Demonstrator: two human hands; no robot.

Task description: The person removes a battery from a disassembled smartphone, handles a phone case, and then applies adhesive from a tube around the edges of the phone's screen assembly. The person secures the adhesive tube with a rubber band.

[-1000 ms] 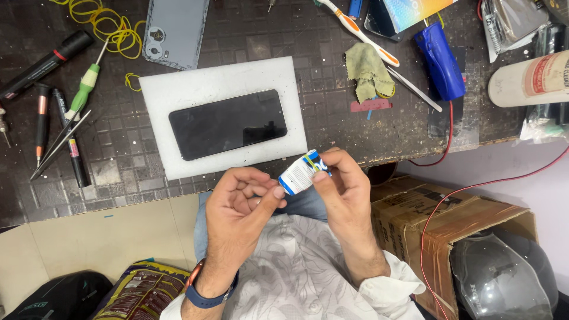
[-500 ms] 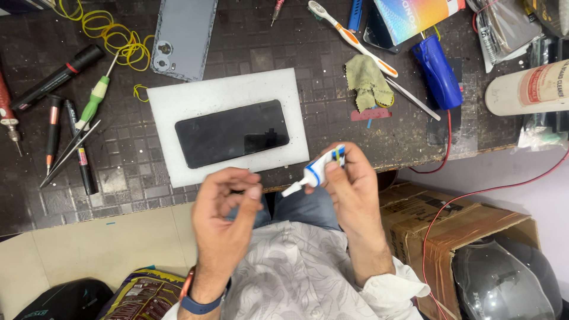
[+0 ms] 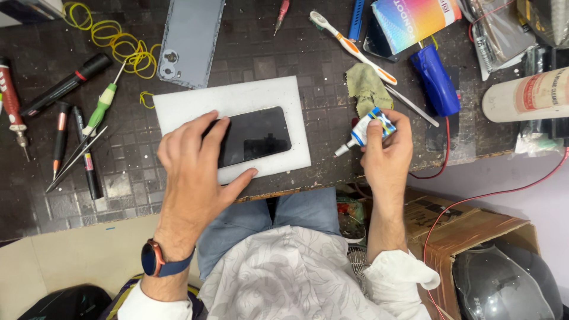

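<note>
Left hand (image 3: 192, 163) flat on phone (image 3: 255, 135), hiding its left end | right hand (image 3: 385, 151) grips glue tube (image 3: 368, 127)

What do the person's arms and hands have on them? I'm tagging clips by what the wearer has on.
Both hands are bare, no gloves. The left hand has a smartwatch with a dark blue strap and reddish case on its wrist. White sleeves are pushed back on both arms; the right hand wears nothing at the wrist.
</note>
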